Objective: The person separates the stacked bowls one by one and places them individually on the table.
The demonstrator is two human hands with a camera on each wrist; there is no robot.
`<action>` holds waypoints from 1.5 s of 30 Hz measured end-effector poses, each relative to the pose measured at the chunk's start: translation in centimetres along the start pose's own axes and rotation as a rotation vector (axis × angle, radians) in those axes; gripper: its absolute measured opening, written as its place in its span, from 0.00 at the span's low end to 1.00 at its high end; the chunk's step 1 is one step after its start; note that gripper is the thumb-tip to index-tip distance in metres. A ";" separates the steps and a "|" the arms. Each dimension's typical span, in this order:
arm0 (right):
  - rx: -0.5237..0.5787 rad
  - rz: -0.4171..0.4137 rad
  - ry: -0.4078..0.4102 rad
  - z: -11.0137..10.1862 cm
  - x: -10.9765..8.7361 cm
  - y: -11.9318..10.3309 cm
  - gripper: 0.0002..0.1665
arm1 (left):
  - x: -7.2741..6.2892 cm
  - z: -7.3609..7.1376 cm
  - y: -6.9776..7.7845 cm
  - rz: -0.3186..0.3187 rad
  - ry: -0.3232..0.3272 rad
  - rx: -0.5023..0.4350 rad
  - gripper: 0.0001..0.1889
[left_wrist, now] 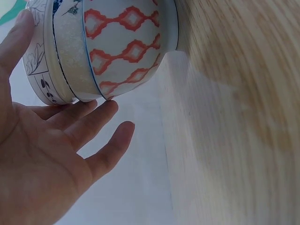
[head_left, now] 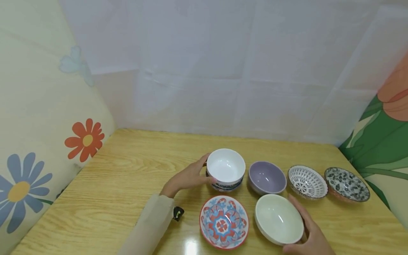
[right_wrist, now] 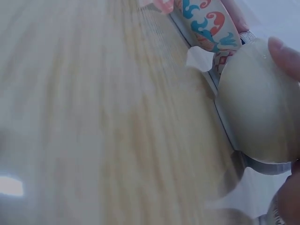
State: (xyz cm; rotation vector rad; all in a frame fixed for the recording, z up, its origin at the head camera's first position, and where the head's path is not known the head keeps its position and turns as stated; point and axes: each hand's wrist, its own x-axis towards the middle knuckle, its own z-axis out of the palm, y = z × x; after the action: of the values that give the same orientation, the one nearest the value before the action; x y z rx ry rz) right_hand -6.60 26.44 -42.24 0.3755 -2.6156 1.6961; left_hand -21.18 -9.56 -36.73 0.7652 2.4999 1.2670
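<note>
A stack of several bowls, a white one [head_left: 225, 165] on top, stands at mid-table. My left hand [head_left: 192, 176] holds the stack's left side, thumb in front and fingers behind. In the left wrist view, fingertips touch the walls of the stacked bowls; a lower bowl [left_wrist: 129, 44] has red diamond patterns, and the little finger is off it. My right hand [head_left: 307, 230] grips a cream bowl [head_left: 278, 219] by its right side, thumb at the near edge. Between the hands sits a red-and-blue patterned bowl [head_left: 224, 222]. Just behind the cream bowl is a purple bowl [head_left: 267, 177].
To the right stand a black-and-white bowl [head_left: 307, 181] with a radial pattern and a dark floral bowl [head_left: 347, 184]. A small black object [head_left: 178, 213] shows beside the left sleeve. The wooden table [head_left: 127, 170] meets a white cloth [head_left: 191, 71] behind.
</note>
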 end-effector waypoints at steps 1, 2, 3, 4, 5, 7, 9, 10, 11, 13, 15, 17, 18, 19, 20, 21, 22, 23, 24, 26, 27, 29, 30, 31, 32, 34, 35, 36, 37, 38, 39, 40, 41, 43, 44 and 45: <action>-0.012 -0.007 -0.001 -0.1 0.0 -0.1 0.69 | 0.0 0.0 0.0 -0.001 -0.001 -0.001 0.48; -0.024 -0.009 -0.004 -0.2 0.1 -0.3 0.68 | 0.0 0.0 0.0 -0.003 -0.001 0.000 0.48; -0.042 -0.026 -0.004 -0.3 0.1 -0.5 0.67 | 0.0 0.0 0.1 -0.005 -0.001 0.002 0.48; -0.049 -0.035 -0.004 -0.4 0.1 -0.7 0.67 | 0.0 0.0 0.1 -0.005 -0.001 0.002 0.48; -0.054 -0.035 -0.006 -0.4 0.1 -0.9 0.66 | 0.0 0.1 0.1 -0.003 -0.002 0.003 0.48; -0.067 -0.054 -0.003 -0.5 0.3 -1.2 0.65 | 0.0 0.0 0.1 0.002 -0.005 0.006 0.48; -0.068 -0.099 -0.001 -0.6 0.6 -1.5 0.64 | 0.0 0.0 0.1 0.006 -0.005 0.006 0.48; -0.062 -0.128 0.001 -0.6 0.8 -1.6 0.64 | 0.0 0.0 0.1 0.008 -0.006 0.004 0.48; -0.059 -0.157 0.003 -0.7 1.0 -1.7 0.64 | -0.1 -0.1 0.1 0.009 -0.005 0.003 0.48; -0.055 -0.209 0.006 -0.8 1.5 -2.0 0.64 | -0.1 -0.1 0.2 0.010 -0.004 0.004 0.48; -0.043 -0.230 0.009 -0.9 2.1 -2.4 0.63 | -0.1 -0.1 0.2 0.011 -0.003 0.003 0.48; -0.038 -0.234 0.005 -1.0 2.5 -2.8 0.62 | -0.1 -0.1 0.1 0.010 -0.003 0.005 0.48; -0.038 -0.236 0.004 -1.1 2.8 -3.0 0.61 | -0.1 -0.1 0.1 0.012 -0.003 0.004 0.48; -0.033 -0.235 0.001 -1.2 3.0 -3.2 0.60 | -0.1 0.0 0.1 0.017 -0.003 0.003 0.48; -0.031 -0.237 -0.002 -1.3 3.2 -3.4 0.60 | -0.1 0.0 0.0 0.020 -0.004 0.001 0.48; -0.032 -0.242 -0.005 -1.4 3.4 -3.6 0.60 | -0.1 0.0 0.0 0.021 -0.004 0.002 0.48; -0.036 -0.247 -0.007 -1.5 3.7 -3.8 0.60 | -0.1 0.1 -0.1 0.023 -0.006 0.000 0.48; -0.038 -0.253 -0.008 -1.5 4.0 -4.1 0.60 | -0.2 0.1 -0.1 0.023 -0.005 -0.001 0.48; -0.040 -0.258 -0.012 -1.6 4.2 -4.3 0.60 | -0.2 0.1 -0.1 0.025 -0.005 -0.004 0.48; -0.043 -0.268 -0.026 -1.7 4.7 -4.7 0.61 | -0.2 0.2 -0.1 0.015 -0.005 -0.005 0.48; -0.045 -0.272 -0.032 -1.7 5.0 -4.9 0.61 | -0.2 0.2 -0.2 0.012 -0.006 -0.005 0.49; -0.057 -0.266 -0.047 -1.6 5.4 -5.3 0.62 | -0.3 0.2 -0.1 0.014 -0.007 -0.008 0.48; -0.064 -0.266 -0.052 -1.6 5.7 -5.5 0.62 | -0.3 0.2 -0.1 0.014 -0.007 -0.007 0.48; -0.069 -0.264 -0.056 -1.5 5.9 -5.6 0.62 | -0.3 0.2 -0.1 0.011 -0.008 -0.005 0.48; -0.072 -0.263 -0.059 -1.5 6.2 -5.8 0.63 | -0.3 0.2 -0.1 0.010 -0.008 -0.003 0.48; -0.078 -0.253 -0.063 -1.3 6.8 -6.1 0.62 | -0.3 0.2 -0.1 0.010 -0.005 -0.002 0.48; -0.078 -0.255 -0.067 -1.2 7.2 -6.3 0.63 | -0.3 0.2 -0.1 0.011 -0.003 -0.002 0.48; -0.070 -0.257 -0.070 -1.1 7.5 -6.5 0.63 | -0.3 0.1 -0.1 0.004 -0.003 0.000 0.48; -0.064 -0.254 -0.075 -1.0 7.9 -6.6 0.62 | -0.3 0.1 -0.1 0.005 -0.002 -0.001 0.48; -0.068 -0.250 -0.078 -0.9 8.2 -6.8 0.62 | -0.3 0.1 -0.1 0.006 -0.002 0.000 0.48; -0.078 -0.244 -0.082 -0.8 8.6 -6.9 0.62 | -0.3 0.1 -0.1 0.007 -0.003 0.000 0.48; -0.091 -0.236 -0.084 -0.7 8.9 -7.0 0.62 | -0.2 0.1 -0.1 0.007 -0.001 0.001 0.48; -0.099 -0.228 -0.089 -0.7 9.3 -7.2 0.62 | -0.2 0.1 -0.1 0.007 0.000 0.001 0.48; -0.124 -0.202 -0.097 -0.6 9.9 -7.4 0.62 | -0.1 0.1 -0.2 0.006 0.005 0.001 0.48; -0.139 -0.192 -0.103 -0.6 10.3 -7.5 0.61 | -0.1 0.2 -0.1 0.005 0.007 0.002 0.48; -0.144 -0.186 -0.111 -0.5 10.6 -7.6 0.61 | 0.0 0.2 -0.1 0.005 0.008 0.002 0.48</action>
State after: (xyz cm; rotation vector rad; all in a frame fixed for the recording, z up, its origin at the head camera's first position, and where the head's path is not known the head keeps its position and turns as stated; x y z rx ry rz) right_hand -15.47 21.85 -33.75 0.7024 -2.6592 1.4620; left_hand -21.13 -9.51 -36.96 0.7686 2.5073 1.2726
